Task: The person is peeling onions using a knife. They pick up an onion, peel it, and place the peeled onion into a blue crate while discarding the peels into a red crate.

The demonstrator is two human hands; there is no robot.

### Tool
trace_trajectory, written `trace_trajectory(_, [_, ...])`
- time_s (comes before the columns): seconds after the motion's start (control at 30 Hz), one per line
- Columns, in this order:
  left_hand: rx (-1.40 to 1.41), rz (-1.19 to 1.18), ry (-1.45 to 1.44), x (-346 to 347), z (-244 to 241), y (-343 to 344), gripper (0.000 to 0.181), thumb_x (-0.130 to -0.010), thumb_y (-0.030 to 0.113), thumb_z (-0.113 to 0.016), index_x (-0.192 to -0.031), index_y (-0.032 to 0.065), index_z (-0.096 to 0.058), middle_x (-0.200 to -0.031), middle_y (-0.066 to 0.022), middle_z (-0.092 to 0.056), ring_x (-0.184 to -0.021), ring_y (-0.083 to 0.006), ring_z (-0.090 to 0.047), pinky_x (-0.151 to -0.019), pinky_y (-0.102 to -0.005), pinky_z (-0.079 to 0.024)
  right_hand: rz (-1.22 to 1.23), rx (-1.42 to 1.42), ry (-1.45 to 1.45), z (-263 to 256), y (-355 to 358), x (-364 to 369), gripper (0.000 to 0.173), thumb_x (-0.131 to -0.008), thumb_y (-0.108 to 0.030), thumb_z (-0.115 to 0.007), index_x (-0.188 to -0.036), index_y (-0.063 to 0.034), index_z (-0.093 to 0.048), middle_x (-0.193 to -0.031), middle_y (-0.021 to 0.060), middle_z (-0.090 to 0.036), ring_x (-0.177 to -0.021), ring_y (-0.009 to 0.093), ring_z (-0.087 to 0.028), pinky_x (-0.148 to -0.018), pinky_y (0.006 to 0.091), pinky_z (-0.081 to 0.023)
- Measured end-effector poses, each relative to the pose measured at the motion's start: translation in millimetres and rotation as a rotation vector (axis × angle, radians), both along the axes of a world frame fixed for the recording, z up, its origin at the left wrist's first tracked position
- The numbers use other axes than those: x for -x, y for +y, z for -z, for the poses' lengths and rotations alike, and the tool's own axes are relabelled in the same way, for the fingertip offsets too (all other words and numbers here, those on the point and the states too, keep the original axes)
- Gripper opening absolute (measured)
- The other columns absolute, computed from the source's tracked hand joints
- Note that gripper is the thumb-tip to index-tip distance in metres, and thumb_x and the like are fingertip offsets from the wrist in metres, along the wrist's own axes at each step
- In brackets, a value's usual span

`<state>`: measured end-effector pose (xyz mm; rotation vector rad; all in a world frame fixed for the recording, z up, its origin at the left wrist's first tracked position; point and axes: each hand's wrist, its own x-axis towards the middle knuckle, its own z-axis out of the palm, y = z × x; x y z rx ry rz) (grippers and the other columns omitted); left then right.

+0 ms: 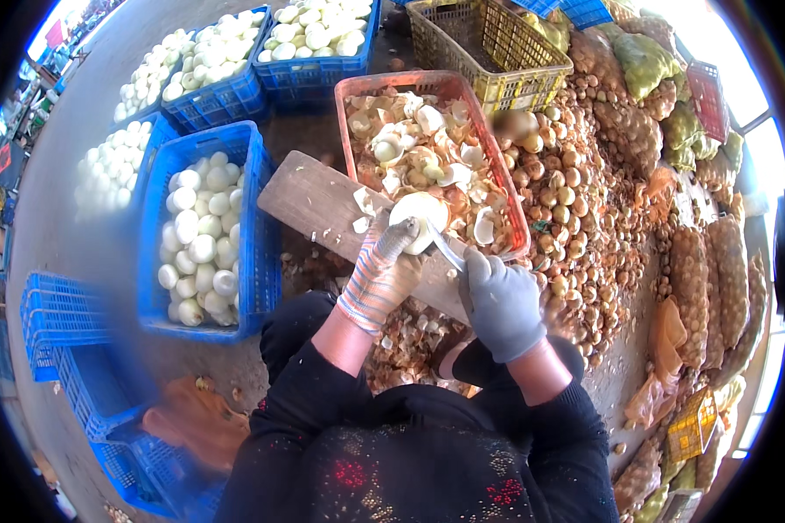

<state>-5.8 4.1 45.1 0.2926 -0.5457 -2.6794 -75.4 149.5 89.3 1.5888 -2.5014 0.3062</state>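
Note:
My left hand (pixel 387 261), in a striped glove, holds a pale onion (pixel 420 212) above a wooden board (pixel 327 206). My right hand (pixel 502 304), in a grey glove, grips a knife (pixel 446 250), its blade against the onion's lower right side. The board lies slantwise between my knees and a red plastic crate (pixel 522 225) filled with onion skins (pixel 432 140) and peelings. White pieces of onion layer (pixel 364 202) rest on the board beside my left hand. The knife's handle is mostly hidden in my right fist.
A blue crate (pixel 258 196) of peeled onions (pixel 203 248) stands at the left, with more full blue crates (pixel 314 68) beyond. Unpeeled onions (pixel 562 196) are heaped at the right, near a yellow crate (pixel 530 82) and mesh sacks (pixel 687 294). Blue crates (pixel 98 386) stand at lower left.

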Motion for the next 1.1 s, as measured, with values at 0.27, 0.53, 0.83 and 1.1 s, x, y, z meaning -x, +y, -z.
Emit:
trace_trajectory(0.27, [0.099,-0.088,-0.117,4.0,10.4,2.8,0.055,-0.071,0.019,-0.07,-0.116,0.0021,-0.043,-0.109,-0.0082,-0.051,-0.105,-0.019,-0.05,-0.093,-0.0307,-0.04,0.1,-0.114,0.105,3.5,-4.0,-2.2,0.009,-0.078,-0.013,-0.051,-0.083,-0.0058,-0.048,-0.064,0.0077,-0.054,-0.05,0.024,-0.055,-0.046,0.0346,-0.045])
trace_trajectory(0.53, [0.297,-0.235,-0.221,8.9,16.2,6.1,0.048,-0.071,0.011,-0.07,-0.11,0.001,-0.043,-0.096,-0.0073,-0.056,-0.086,-0.0153,-0.056,-0.073,-0.0273,-0.047,0.136,-0.24,0.01,-5.9,-6.9,-6.1,0.011,-0.078,-0.014,-0.05,-0.083,-0.0046,-0.047,-0.066,0.0106,-0.056,-0.055,0.025,-0.059,-0.05,0.0348,-0.047])
trace_trajectory(0.83, [0.415,-0.271,-0.346,12.9,17.0,10.6,0.048,-0.068,0.011,-0.073,-0.106,0.001,-0.045,-0.092,-0.0072,-0.058,-0.082,-0.0141,-0.056,-0.071,-0.0267,-0.046,0.017,-0.045,-0.601,19.1,0.7,9.7,0.014,-0.083,-0.017,-0.048,-0.087,-0.0033,-0.048,-0.071,0.0143,-0.058,-0.062,0.032,-0.06,-0.056,0.0388,-0.048])
trace_trajectory(1.1, [0.469,-0.196,-0.386,11.3,22.4,10.4,0.049,-0.069,0.013,-0.074,-0.107,-0.0004,-0.046,-0.095,-0.0087,-0.058,-0.082,-0.0141,-0.056,-0.069,-0.0268,-0.047,0.184,-0.191,-0.162,11.2,4.0,6.4,0.019,-0.086,-0.021,-0.047,-0.083,-0.0023,-0.045,-0.068,0.0131,-0.059,-0.061,0.03,-0.06,-0.053,0.0395,-0.047])
